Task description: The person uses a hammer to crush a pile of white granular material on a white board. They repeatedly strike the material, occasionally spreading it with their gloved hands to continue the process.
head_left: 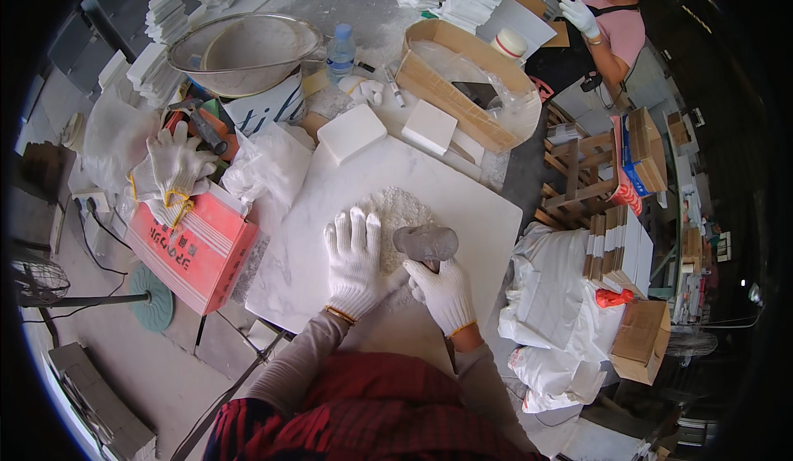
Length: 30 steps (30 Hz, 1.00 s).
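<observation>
Crushing looks to be the step in hand: a mound of white crumbled bits [398,213] lies on the white marble slab [462,205], and the grey hammer head [425,243] hovers at the mound's near right edge. Taking the slab as landmark, the mound sits just past its middle, toward the far side.

The left hand [353,264] lies flat on the slab, gloved fingers spread and pointing away from the person, its fingertips touching the near left edge of the mound; it holds nothing. The right hand [443,292] is closed in a fist round the hammer's handle just below the head, wrist bent in, forearm coming up from the lower edge. Both forearms converge over the near half of the slab.

As I judge it, the next blow calls for the left fingers to stay clear of the head's path, since they rest very near it.

Beyond the far edge of the slab two white square blocks [351,133] rest on the bench [363,15]. Off its left edge sits a red box [198,254] with spare white gloves [175,168] on top.
</observation>
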Tool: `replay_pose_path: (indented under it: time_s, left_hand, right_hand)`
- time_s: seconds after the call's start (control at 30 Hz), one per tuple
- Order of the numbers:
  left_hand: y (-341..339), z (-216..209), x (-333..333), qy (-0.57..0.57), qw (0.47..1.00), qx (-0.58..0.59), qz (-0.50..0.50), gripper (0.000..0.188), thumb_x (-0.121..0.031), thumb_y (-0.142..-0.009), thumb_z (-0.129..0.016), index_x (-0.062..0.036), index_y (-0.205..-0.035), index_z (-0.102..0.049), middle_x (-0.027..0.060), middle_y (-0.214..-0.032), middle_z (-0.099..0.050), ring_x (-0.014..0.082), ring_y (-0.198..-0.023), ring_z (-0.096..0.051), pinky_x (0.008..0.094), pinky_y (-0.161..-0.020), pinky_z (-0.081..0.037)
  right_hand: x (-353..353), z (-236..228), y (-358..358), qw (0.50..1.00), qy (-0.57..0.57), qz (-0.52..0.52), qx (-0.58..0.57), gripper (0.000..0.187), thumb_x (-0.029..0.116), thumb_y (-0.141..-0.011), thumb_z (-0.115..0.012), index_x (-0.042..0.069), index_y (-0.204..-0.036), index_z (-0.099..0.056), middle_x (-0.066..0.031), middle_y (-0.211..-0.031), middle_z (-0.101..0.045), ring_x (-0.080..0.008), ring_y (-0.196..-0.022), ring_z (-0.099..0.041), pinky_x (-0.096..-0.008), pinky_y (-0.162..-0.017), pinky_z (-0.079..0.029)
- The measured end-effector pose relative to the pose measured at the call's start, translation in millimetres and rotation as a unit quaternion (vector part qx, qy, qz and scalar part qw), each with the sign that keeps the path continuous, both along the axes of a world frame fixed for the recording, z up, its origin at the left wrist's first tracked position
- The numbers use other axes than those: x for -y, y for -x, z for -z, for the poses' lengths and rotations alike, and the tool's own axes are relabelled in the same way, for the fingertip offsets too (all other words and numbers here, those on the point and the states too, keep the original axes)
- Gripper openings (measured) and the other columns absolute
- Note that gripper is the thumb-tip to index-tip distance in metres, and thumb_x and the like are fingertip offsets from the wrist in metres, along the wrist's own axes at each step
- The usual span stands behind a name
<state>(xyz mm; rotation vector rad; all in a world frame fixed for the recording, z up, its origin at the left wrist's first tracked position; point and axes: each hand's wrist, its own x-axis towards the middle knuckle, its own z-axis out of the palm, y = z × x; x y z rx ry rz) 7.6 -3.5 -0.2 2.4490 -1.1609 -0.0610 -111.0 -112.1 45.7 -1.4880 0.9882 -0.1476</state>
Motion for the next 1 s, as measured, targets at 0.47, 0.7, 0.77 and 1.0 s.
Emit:
replay_pose_path:
  time_s: [0.47, 0.7, 0.77, 1.0]
  left_hand:
    - [-3, 2, 4, 0.05, 0.999, -0.009, 0.015, 0.094, -0.044, -0.072, -0.079, 0.0031, -0.145, -0.043, 0.0295, -0.148, -0.042, 0.0488, -0.14, -0.037, 0.0626, -0.118, -0.027]
    - [-5, 8, 4, 0.027, 0.999, 0.012, 0.015, 0.097, -0.049, -0.07, -0.077, 0.0041, -0.145, -0.044, 0.0293, -0.148, -0.041, 0.0479, -0.143, -0.035, 0.0618, -0.12, -0.026]
    - [-4, 7, 3, 0.033, 0.999, 0.003, 0.014, 0.096, -0.049, -0.07, -0.076, 0.004, -0.144, -0.044, 0.0291, -0.149, -0.041, 0.0477, -0.143, -0.035, 0.0613, -0.12, -0.026]
    - [-5, 1, -1, 0.053, 0.998, -0.016, 0.009, 0.094, -0.045, -0.07, -0.076, 0.0039, -0.144, -0.045, 0.0288, -0.148, -0.042, 0.0463, -0.142, -0.037, 0.0587, -0.12, -0.028]
  right_hand:
    - [1, -22, -2, 0.999, -0.026, 0.036, -0.004, 0.015, 0.012, -0.095, -0.076, 0.003, -0.103, -0.068, -0.0004, -0.075, -0.062, -0.0053, -0.056, -0.053, -0.0217, -0.049, -0.041]
    - [-2, 25, -7, 0.996, 0.023, -0.044, -0.072, 0.022, 0.02, -0.095, -0.076, 0.003, -0.104, -0.065, -0.0008, -0.071, -0.062, -0.0068, -0.052, -0.053, -0.0229, -0.047, -0.04]
    - [2, 9, -9, 0.996, -0.059, -0.032, -0.051, 0.023, 0.022, -0.096, -0.076, 0.003, -0.104, -0.065, -0.001, -0.069, -0.062, -0.0074, -0.051, -0.053, -0.0233, -0.046, -0.04]
    - [-8, -18, -1, 1.0, -0.015, 0.015, 0.009, 0.016, 0.013, -0.095, -0.076, 0.004, -0.105, -0.067, -0.0025, -0.078, -0.064, -0.0061, -0.059, -0.055, -0.0224, -0.049, -0.042]
